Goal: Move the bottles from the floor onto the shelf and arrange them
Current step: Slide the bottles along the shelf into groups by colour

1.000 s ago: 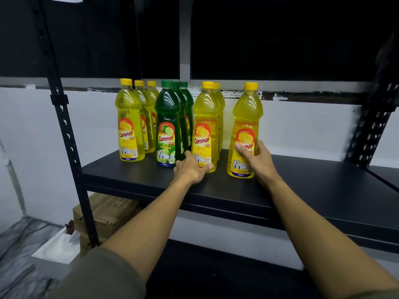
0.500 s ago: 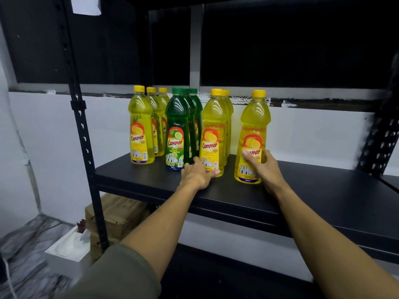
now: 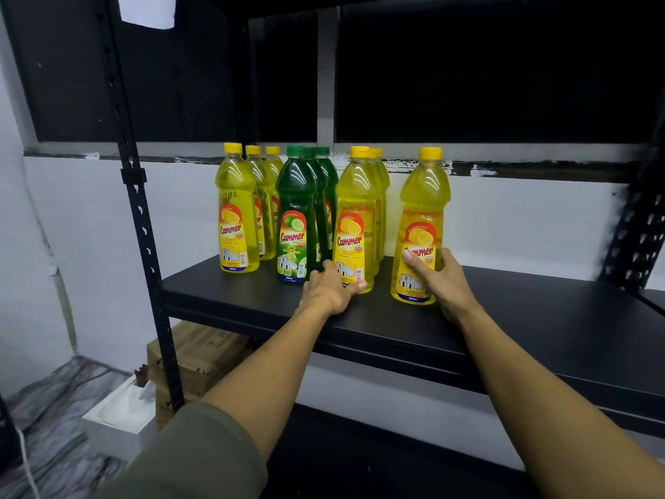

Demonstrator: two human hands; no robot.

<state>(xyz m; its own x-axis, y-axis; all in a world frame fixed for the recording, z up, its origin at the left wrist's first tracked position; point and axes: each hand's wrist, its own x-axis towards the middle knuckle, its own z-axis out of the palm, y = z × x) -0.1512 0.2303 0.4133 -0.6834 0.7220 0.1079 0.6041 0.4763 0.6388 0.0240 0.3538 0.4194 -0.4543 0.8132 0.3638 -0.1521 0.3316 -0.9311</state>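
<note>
Both hands sit where they sat half a second ago, on the same two yellow bottles, and the bottles keep their spots on the shelf; only the camera has shifted, so the whole scene lies a little further right in the frame.

Head view, the only one: the left hand (image 3: pixel 329 288), just left of centre, curls its fingers round the base of the third-row front bottle (image 3: pixel 354 225), thumb across the lower label, most likely to nudge it into line with its neighbours. The right hand (image 3: pixel 440 279), right of centre, grips the lone yellow bottle (image 3: pixel 421 228) low on its body, thumb over the label, fingers wrapped behind. That bottle stands upright, apart from the rest (probably the start of a fourth row, hence the gap).

Left of these stand the green lime bottles (image 3: pixel 297 225) in one file and the left yellow bottles (image 3: pixel 235 217) in another, each row running toward the wall, labels forward. All rest on the black shelf (image 3: pixel 521 318), whose right half is bare. At lower left, under the shelf, a cardboard box (image 3: pixel 196 354) and a white box (image 3: pixel 118 412) sit on the marbled floor; no bottles show there.
</note>
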